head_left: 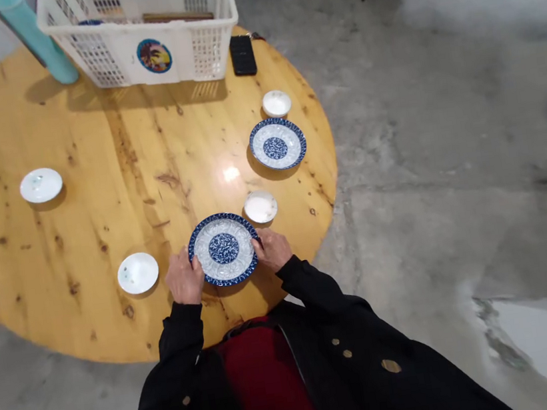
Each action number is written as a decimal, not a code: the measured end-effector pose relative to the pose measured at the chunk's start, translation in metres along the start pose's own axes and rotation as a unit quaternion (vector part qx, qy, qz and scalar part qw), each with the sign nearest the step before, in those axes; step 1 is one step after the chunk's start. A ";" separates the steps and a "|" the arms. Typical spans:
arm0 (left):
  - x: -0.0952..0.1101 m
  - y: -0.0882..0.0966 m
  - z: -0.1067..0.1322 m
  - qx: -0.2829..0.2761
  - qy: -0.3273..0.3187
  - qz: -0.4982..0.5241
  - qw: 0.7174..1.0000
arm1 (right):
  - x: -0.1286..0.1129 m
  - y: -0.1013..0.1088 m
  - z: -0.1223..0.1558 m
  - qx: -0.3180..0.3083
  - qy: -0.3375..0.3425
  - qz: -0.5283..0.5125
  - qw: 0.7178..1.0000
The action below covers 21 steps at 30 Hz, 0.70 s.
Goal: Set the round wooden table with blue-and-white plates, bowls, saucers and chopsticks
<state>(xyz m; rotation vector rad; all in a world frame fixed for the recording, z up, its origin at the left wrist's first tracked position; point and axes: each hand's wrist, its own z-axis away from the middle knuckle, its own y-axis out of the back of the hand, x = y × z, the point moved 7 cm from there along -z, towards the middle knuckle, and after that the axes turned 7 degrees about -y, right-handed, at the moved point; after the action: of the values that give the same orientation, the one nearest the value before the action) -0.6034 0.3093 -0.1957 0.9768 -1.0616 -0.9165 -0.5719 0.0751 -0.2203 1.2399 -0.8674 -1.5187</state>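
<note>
A blue-and-white patterned plate (223, 248) is held by its two sides near the front edge of the round wooden table (113, 327). My left hand (185, 278) grips its left rim, thumb on top. On the opposite rim, my right hand (272, 249) is closed the same way. Just beyond my right hand lies a small white dish (260, 207). To the left of my left hand is another white dish (138, 273). A second blue-and-white plate (277, 144) rests farther off at the right, beside a small white bowl (277, 103).
A white plastic basket (182, 49) stands at the back with brown sticks or a board (177, 16) inside. Left of it is a turquoise cylinder (38, 44); right of it, a black phone (242, 55). A white dish (42, 185) sits at the far left.
</note>
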 end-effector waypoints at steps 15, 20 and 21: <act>-0.017 -0.041 -0.027 -0.073 -0.059 0.321 0.942 | 0.019 -0.040 0.008 -0.027 -0.143 -0.331 0.932; -0.021 -0.036 -0.019 -0.077 -0.089 0.336 0.934 | 0.013 -0.035 0.031 0.009 -0.153 -0.350 0.924; -0.021 -0.035 -0.015 -0.082 -0.098 0.335 0.933 | 0.013 -0.034 0.040 0.014 -0.151 -0.353 0.923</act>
<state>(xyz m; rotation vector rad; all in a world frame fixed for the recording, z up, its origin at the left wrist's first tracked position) -0.5986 0.3216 -0.2368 0.3331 -1.3451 -0.5229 -0.6191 0.0709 -0.2459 1.4487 -0.6552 -2.3257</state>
